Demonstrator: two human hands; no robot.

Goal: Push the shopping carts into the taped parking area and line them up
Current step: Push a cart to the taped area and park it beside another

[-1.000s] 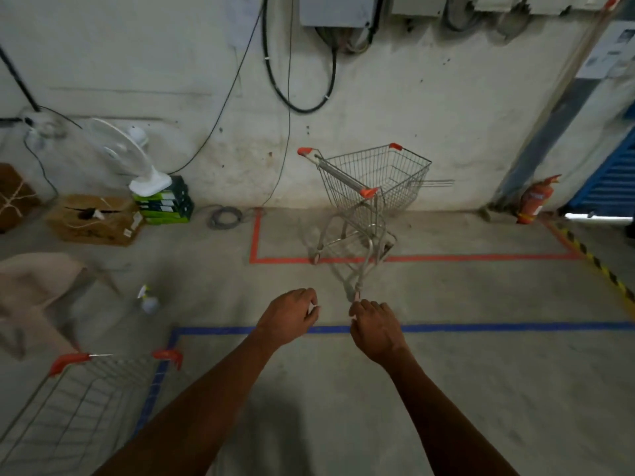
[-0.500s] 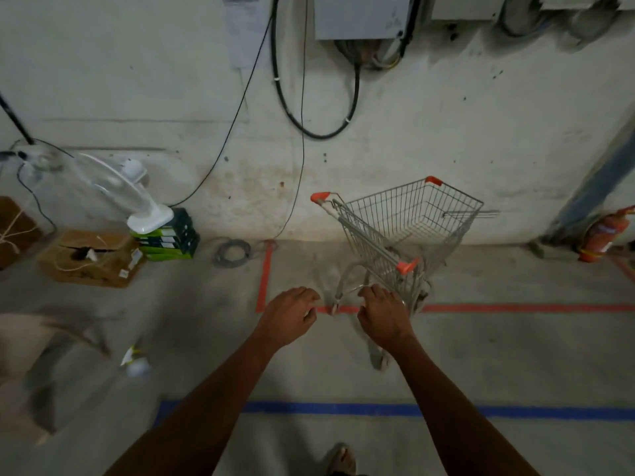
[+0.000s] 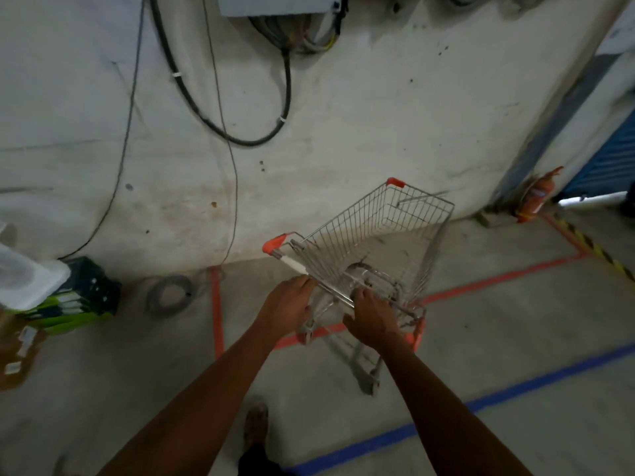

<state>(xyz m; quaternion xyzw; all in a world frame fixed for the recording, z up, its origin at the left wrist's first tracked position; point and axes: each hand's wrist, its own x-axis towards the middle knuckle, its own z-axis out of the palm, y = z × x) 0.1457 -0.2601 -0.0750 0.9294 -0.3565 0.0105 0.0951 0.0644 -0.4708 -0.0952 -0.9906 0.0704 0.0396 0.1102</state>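
A small wire shopping cart with orange corner caps stands astride the orange tape outline of the parking area, its basket pointing toward the wall and angled right. My left hand is curled over the left part of its handle bar. My right hand grips the bar further right, near the orange end cap. The rear wheels sit on my side of the front tape line.
A blue tape line crosses the floor behind the cart. A coil of cable and stacked green boxes lie left of the outline. A red fire extinguisher stands at the right corner, beside yellow-black tape. My foot shows below.
I have walked up to the cart, which was out of reach a second ago. Both hands moved forward and closed on its handle. The second cart at lower left has left the view.
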